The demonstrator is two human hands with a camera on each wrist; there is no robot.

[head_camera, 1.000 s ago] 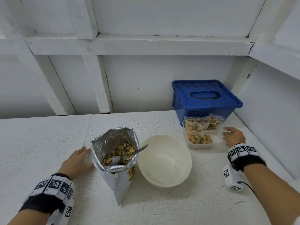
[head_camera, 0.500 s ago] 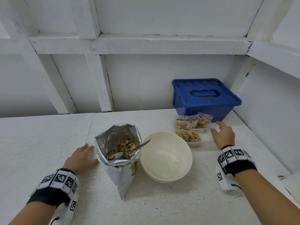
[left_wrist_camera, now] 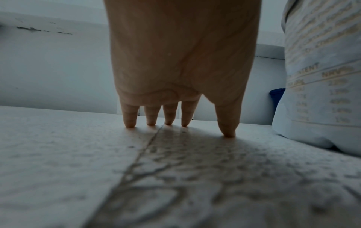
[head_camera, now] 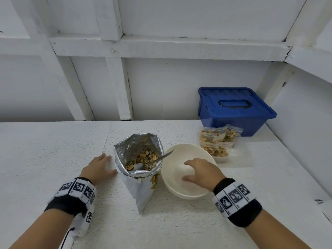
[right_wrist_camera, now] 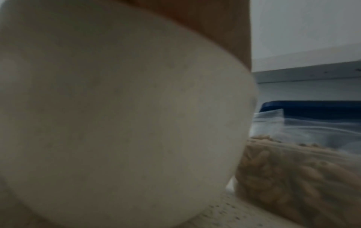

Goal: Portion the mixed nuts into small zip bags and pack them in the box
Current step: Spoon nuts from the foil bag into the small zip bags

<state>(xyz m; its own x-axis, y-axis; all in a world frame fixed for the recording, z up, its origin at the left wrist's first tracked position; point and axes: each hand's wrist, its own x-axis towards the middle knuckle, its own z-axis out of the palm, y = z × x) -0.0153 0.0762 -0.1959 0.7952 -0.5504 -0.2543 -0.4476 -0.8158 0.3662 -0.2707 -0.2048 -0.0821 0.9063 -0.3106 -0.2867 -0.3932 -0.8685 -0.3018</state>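
Observation:
An open foil bag of mixed nuts (head_camera: 138,159) stands on the white table with a metal spoon (head_camera: 159,158) leaning in it. My left hand (head_camera: 100,166) lies flat on the table just left of the bag, fingertips (left_wrist_camera: 129,123) touching the surface and holding nothing. The empty white bowl (head_camera: 172,187) sits right of the bag. My right hand (head_camera: 195,170) hovers over it with relaxed, spread fingers. Filled zip bags (head_camera: 215,141) lie in a clear tub (head_camera: 222,159) behind the bowl. The blue box (head_camera: 233,108) stands lidded at the back right.
White walls close in behind and to the right of the table (head_camera: 53,159). The right wrist view is filled by the bowl's outer wall (right_wrist_camera: 117,108), with the zip bags (right_wrist_camera: 293,169) and blue box (right_wrist_camera: 312,106) beyond. The table edge shows at the right.
My right hand left the clear tub's side and moved left to hover over the bowl. The left hand stayed flat beside the foil bag.

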